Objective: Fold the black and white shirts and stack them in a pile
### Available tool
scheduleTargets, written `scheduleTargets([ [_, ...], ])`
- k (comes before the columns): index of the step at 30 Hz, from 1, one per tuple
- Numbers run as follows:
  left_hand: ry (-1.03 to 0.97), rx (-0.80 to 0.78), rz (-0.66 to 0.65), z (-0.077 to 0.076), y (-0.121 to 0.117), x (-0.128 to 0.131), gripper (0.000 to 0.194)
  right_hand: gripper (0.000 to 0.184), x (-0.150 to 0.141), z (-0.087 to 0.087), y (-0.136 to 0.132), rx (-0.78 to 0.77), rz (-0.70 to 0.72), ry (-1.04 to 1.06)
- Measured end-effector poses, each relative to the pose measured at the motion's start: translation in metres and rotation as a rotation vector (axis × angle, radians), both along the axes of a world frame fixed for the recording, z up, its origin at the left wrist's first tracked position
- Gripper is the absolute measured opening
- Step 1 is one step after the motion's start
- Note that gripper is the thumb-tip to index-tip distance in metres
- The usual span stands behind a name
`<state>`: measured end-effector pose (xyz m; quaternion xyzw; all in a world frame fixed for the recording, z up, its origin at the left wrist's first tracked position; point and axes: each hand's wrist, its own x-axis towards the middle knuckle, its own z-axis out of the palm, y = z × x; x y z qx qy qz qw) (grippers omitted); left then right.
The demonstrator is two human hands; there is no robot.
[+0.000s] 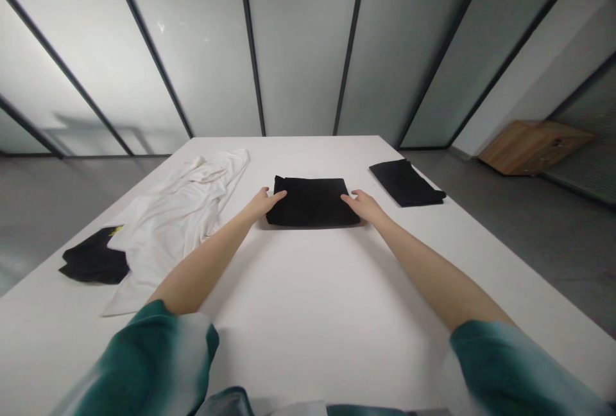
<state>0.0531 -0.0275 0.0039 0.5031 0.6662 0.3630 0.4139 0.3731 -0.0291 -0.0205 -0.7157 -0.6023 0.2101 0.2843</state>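
A folded black garment (312, 203) lies in front of me near the middle of the white table (317, 313), its near edge slightly raised above a shadow. My left hand (267, 201) grips its left side, thumb on top and the other fingers hidden beneath or behind the edge. On the opposite side, my right hand (362, 204) holds the right edge in the same way, thumb over the cloth. The exact kind of garment cannot be made out.
A second folded black garment (404, 183) rests at the table's right edge. To the left spreads a crumpled white garment (178, 217), partly over a black cloth (96, 257) with a yellow mark. A wooden cabinet (534, 146) stands on the floor beyond, at right.
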Motion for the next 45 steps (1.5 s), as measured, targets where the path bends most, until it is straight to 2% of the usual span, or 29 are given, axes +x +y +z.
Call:
scheduleTargets([
  [4, -0.158, 0.111, -0.057, -0.022, 0.007, 0.011, 0.079, 0.017, -0.006, -0.013, 0.002, 0.100, 0.060, 0.074],
  [7, -0.294, 0.229, -0.097, -0.038, 0.003, 0.014, 0.075, 0.015, -0.006, -0.023, -0.001, 0.200, 0.059, 0.179],
  [10, -0.378, 0.251, -0.117, -0.043, -0.004, 0.012, 0.067, 0.016, -0.006, -0.025, -0.005, 0.257, 0.044, 0.265],
  [15, -0.473, 0.186, -0.176, -0.034, -0.009, 0.009, 0.046, 0.020, -0.010, -0.018, -0.011, 0.258, 0.031, 0.260],
  [19, -0.504, 0.136, -0.140, -0.031, -0.007, 0.011, 0.047, 0.034, -0.013, -0.015, -0.014, 0.248, 0.066, 0.203],
  [22, -0.453, 0.153, -0.067, -0.035, -0.005, 0.011, 0.049, 0.043, -0.013, -0.015, -0.014, 0.277, 0.065, 0.170],
  [27, -0.328, 0.250, 0.105, -0.044, 0.001, 0.006, 0.040, 0.043, -0.007, -0.014, -0.011, 0.299, 0.005, 0.197],
  [32, -0.204, 0.317, 0.103, -0.042, 0.006, 0.004, 0.019, 0.039, -0.006, -0.014, -0.012, 0.280, 0.030, 0.200],
  [35, -0.267, 0.326, 0.055, -0.035, 0.009, 0.006, 0.023, 0.036, -0.007, -0.015, -0.012, 0.277, 0.038, 0.179],
  [40, -0.339, 0.201, 0.001, -0.020, 0.022, 0.007, 0.043, 0.036, -0.008, -0.017, -0.011, 0.270, 0.034, 0.131],
  [45, -0.244, 0.257, 0.015, -0.011, 0.041, 0.007, 0.037, 0.040, -0.009, -0.017, -0.011, 0.284, 0.037, 0.109],
])
